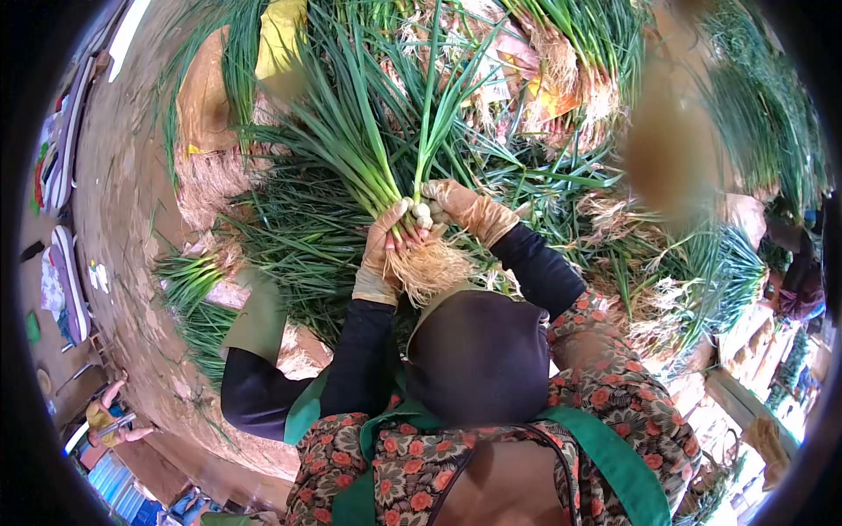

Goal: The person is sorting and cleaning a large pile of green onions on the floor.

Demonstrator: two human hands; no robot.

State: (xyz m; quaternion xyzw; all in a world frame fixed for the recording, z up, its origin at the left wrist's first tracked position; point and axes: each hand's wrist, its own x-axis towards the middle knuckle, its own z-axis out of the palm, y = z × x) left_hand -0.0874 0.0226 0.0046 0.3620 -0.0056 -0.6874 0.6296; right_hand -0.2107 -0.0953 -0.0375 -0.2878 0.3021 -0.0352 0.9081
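My left hand (384, 250), in a pale, soiled glove, is closed round the lower stems of a bunch of green onions (373, 180). The long leaves fan out toward the top, and the stringy roots (431, 266) hang toward my body. My right hand (465, 207), gloved too, has its fingers curled at the white bulbs of one or more thicker stalks (424, 167) at the right side of the bunch. The two hands are close together, and some fingers are hidden behind the bulbs.
Loose green onions (298, 219) lie under and around my hands. Rooted bundles (570, 79) are piled ahead, beside a brown sack (203, 96). Another person (800, 272) is at the far right edge; one more (110, 425) is at the lower left. Blurry smudges cover parts of the view.
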